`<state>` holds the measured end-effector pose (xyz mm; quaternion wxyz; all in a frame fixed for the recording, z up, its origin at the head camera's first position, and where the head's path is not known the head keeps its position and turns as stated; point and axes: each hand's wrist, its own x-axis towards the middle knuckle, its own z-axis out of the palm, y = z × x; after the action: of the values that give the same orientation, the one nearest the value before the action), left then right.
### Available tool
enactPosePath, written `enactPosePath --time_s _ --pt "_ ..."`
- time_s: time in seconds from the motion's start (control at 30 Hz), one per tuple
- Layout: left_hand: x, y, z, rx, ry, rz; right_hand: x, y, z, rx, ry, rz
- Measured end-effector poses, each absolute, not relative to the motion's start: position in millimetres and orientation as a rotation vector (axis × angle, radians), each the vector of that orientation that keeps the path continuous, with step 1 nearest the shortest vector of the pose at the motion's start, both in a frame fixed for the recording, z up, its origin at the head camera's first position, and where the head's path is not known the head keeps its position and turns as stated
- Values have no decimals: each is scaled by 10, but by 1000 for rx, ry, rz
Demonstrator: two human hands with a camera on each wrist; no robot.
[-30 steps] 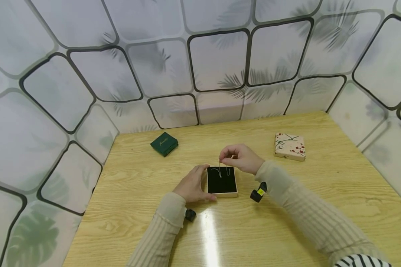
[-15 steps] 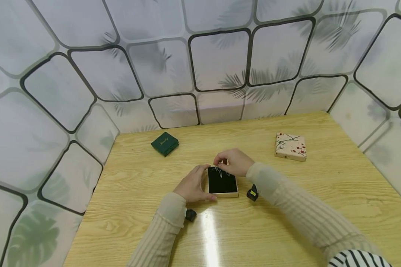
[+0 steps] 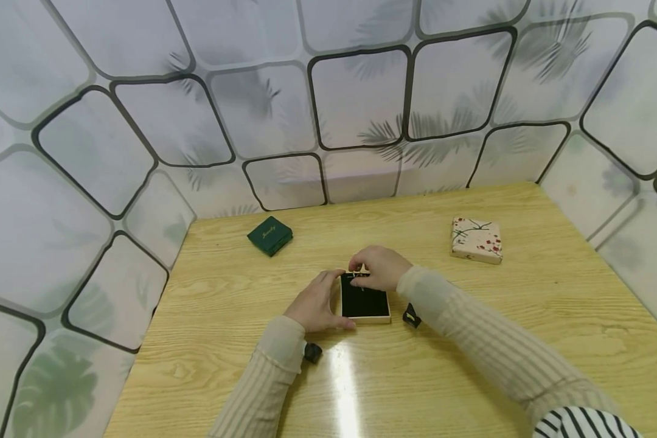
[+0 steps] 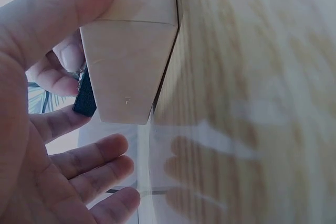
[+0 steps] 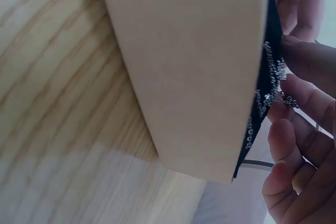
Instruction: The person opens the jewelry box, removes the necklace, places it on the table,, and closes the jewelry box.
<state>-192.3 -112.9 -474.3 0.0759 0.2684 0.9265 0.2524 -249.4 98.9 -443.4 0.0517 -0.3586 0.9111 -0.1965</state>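
A fine silver-coloured chain [image 5: 266,72] lies in loose, crumpled strands over the black pad [image 3: 365,305] of a shallow cream jewelry box base [image 3: 368,320], its small links catching the light; it is gathered near the pad's far edge, and a short bunch of links stands proud of the surface among the fingers. The right hand [image 3: 380,268] has its fingers curled in, its grip clamped on part of that chain. The left hand [image 3: 314,305] grips the box base, thumb along the near side and forefinger at the far left corner, other fingers loosely bent beside it. The base sits flat on the wood-grain tabletop [image 3: 208,340]. Well apart, beyond the hands, are a dark green jewelry box [image 3: 270,236] with gold script on the left and a cream box lid [image 3: 476,241] with red blossoms on the right
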Motion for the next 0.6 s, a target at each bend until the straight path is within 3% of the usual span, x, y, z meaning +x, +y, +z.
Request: enactPosePath --time_s 0.6 --pt "-1930 -1131 -4754 811 2780 758 -2515 935 -4462 -1161 2829 -477"
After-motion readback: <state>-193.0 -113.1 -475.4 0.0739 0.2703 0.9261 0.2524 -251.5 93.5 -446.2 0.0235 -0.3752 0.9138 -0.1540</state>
